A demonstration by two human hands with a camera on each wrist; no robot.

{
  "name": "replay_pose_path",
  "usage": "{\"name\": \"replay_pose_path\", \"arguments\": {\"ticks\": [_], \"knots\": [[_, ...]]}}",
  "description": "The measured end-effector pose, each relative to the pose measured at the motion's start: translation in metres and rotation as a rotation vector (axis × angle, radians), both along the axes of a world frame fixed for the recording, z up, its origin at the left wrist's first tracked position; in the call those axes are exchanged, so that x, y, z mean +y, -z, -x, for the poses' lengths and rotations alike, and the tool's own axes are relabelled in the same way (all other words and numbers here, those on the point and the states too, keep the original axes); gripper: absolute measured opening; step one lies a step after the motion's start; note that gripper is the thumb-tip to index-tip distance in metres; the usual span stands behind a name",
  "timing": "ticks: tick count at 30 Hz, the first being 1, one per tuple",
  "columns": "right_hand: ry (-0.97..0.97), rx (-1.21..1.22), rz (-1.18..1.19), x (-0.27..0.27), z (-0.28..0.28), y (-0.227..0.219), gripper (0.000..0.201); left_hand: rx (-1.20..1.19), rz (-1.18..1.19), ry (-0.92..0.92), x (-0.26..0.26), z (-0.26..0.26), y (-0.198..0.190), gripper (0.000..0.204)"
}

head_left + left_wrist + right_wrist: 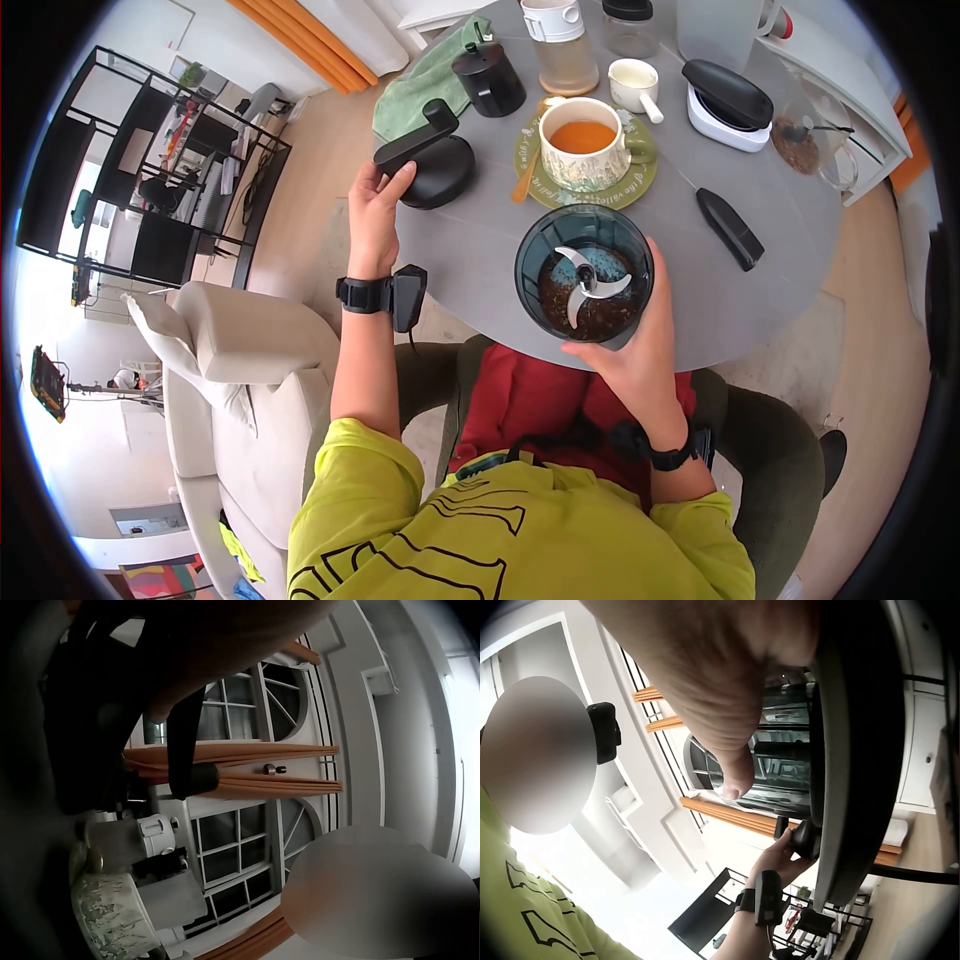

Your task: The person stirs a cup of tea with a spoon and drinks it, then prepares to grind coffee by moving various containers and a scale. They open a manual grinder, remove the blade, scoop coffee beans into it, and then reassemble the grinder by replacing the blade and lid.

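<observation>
A dark transparent bowl (555, 313) with a steel blade (590, 287) and dark ground bits inside stands near the table's front edge. Around its right side curls the right hand (640, 345), thumb toward the front; the right wrist view shows that hand (727, 712) against the bowl's clear wall (784, 776). To the left, the left hand (375, 225) grips a black lid with a crank handle (440, 172), thumb and fingers at its left edge. In the left wrist view the lid is dark and partly cut off, with its handle (186, 742) hanging down.
Behind the bowl, a cup of orange-brown drink (585, 150) stands on a green plate (640, 185) with a wooden spoon. A black handheld object (730, 228) lies at right. Farther back are a black pot (488, 80), green cloth (425, 90), bottle (560, 50) and small white pitcher (634, 85).
</observation>
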State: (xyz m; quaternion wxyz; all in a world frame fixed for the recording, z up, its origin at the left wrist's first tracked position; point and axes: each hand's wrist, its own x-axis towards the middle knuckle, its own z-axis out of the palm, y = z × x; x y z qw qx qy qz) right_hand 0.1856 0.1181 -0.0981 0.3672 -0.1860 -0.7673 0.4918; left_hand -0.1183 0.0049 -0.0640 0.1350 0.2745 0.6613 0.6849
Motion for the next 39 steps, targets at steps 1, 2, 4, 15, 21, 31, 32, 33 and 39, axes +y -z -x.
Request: {"name": "replay_pose_path", "arguments": {"ticks": [1, 2, 4, 15, 21, 31, 32, 33, 39], "knots": [[0.000, -0.001, -0.004, 0.000, 0.000, 0.001, 0.114, 0.004, 0.026, 0.004, 0.000, 0.004, 0.007, 0.029], [-0.001, -0.001, -0.007, 0.000, 0.000, 0.001, 0.115, 0.008, 0.052, 0.008, 0.000, 0.008, 0.013, 0.029], [0.004, 0.008, 0.011, -0.002, 0.001, 0.000, 0.114, 0.003, 0.051, 0.022, 0.002, 0.008, 0.011, 0.030], [-0.006, 0.055, 0.063, -0.003, 0.004, -0.001, 0.111, 0.125, 0.056, 0.088, 0.012, 0.023, 0.024, 0.043], [0.006, 0.055, 0.016, -0.001, 0.003, 0.000, 0.111, 0.131, 0.144, 0.084, 0.008, 0.028, 0.027, 0.054], [0.002, 0.053, 0.043, -0.001, 0.002, 0.000, 0.111, 0.702, 0.204, -0.015, -0.013, -0.066, -0.077, 0.048], [-0.002, 0.060, 0.053, -0.001, 0.003, -0.001, 0.111, 0.754, 0.314, 0.087, -0.010, -0.085, -0.091, 0.038], [-0.012, 0.064, 0.056, -0.001, 0.003, -0.001, 0.111, 0.864, 0.318, 0.242, -0.004, -0.098, -0.099, 0.028], [0.020, 0.052, 0.087, -0.003, 0.002, 0.001, 0.112, 1.158, 0.504, 0.498, 0.030, -0.142, -0.088, 0.029]]}}
